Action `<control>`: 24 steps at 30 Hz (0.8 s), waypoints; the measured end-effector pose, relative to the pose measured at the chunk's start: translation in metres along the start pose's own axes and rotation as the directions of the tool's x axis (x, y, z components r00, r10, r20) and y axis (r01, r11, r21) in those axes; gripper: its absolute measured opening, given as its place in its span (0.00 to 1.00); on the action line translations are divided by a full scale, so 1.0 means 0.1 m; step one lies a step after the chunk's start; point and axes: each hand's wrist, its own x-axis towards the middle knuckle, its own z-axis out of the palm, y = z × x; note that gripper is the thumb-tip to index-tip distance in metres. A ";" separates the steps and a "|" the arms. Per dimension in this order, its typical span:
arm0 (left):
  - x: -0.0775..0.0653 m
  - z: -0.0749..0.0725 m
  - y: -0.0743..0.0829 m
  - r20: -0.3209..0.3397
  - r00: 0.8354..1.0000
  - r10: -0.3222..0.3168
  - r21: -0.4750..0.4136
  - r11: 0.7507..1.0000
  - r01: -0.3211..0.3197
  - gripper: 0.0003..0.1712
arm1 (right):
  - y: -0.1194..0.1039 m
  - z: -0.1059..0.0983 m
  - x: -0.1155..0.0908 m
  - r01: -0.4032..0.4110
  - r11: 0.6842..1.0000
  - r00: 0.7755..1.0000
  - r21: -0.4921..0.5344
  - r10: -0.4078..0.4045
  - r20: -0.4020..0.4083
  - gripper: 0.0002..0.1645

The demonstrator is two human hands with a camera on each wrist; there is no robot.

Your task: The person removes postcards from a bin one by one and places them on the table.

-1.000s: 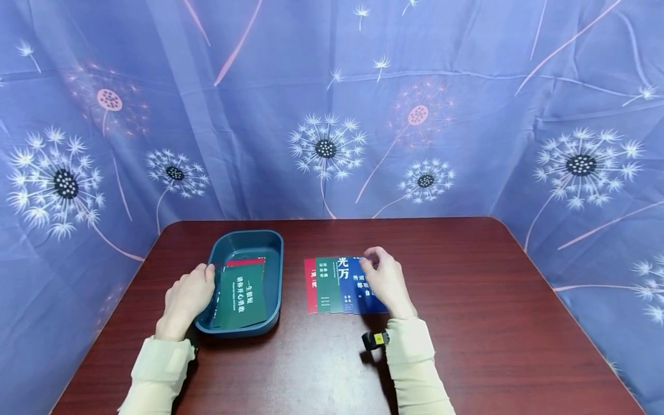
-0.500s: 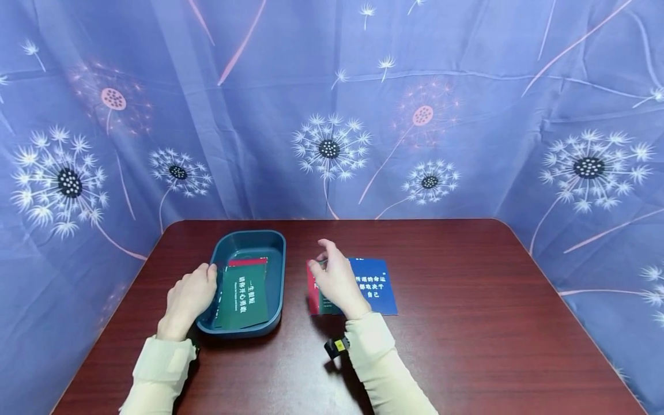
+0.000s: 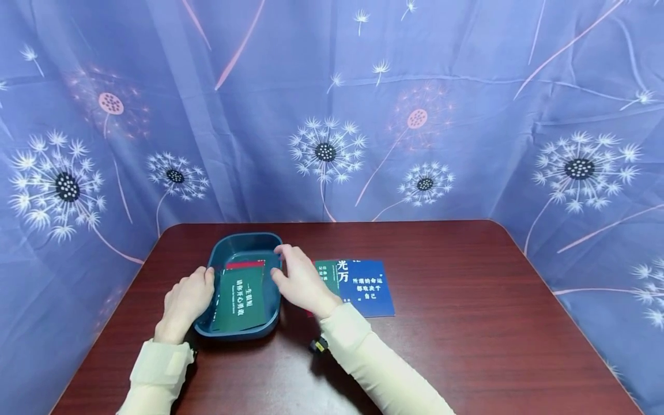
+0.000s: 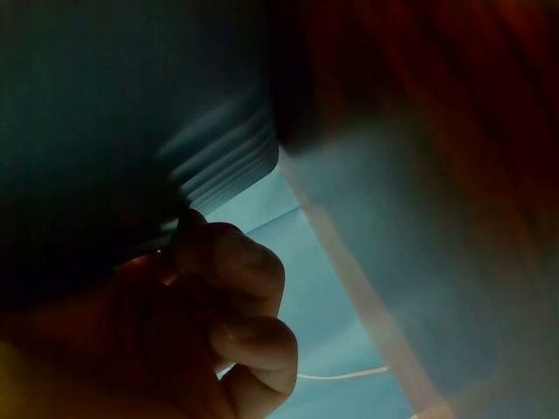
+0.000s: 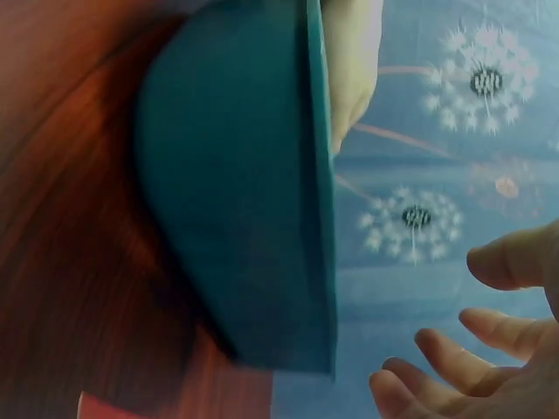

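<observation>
A dark teal plastic bin (image 3: 244,235) stands on the left part of the table. In it lie a green card (image 3: 228,305) with white lettering and, partly under that, a red card (image 3: 246,264). My left hand (image 3: 188,300) grips the bin's left rim, with curled fingers visible against its outside in the left wrist view. At the right rim my right hand (image 3: 301,279) holds nothing; in the right wrist view its fingers (image 5: 454,362) are spread, apart from the bin wall. Overlapping cards lie right of the bin: a blue card (image 3: 374,300) and a green card (image 3: 327,272).
Brown wooden table (image 3: 467,323) surrounds the bin and cards. A blue curtain (image 3: 290,69) with dandelion prints hangs behind the table and at both sides. A red card corner (image 5: 100,410) shows low in the right wrist view.
My right hand has moved left from the blue cards, across the row, to the bin's right rim. The left hand keeps its grip on the bin, and the cards look unmoved.
</observation>
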 end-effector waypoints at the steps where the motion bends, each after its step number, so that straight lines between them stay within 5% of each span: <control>1: 0.00 0.00 0.00 0.001 1.000 0.000 0.000 1.000 0.000 0.29 | -0.04 0.02 -0.01 0.005 1.000 1.000 -0.002 -0.005 0.015 0.22; 9: -0.01 -0.01 0.02 -0.002 1.000 0.003 -0.005 1.000 -0.003 0.28 | -0.24 0.18 0.01 0.014 0.999 0.995 -0.040 -0.011 0.097 0.28; 17: 0.00 0.01 0.00 -0.011 1.000 0.006 -0.008 1.000 -0.006 0.28 | -0.27 0.42 0.09 -0.191 0.975 0.975 0.111 0.176 0.133 0.36; 19: 0.00 0.02 0.00 -0.014 1.000 0.009 -0.005 1.000 -0.010 0.28 | -0.27 0.47 0.12 -0.284 0.926 0.955 0.250 0.250 0.161 0.33; 24: 0.01 0.02 -0.02 -0.019 1.000 0.012 -0.007 1.000 -0.012 0.28 | -0.30 0.57 0.20 -0.461 0.702 0.885 0.543 0.405 0.229 0.27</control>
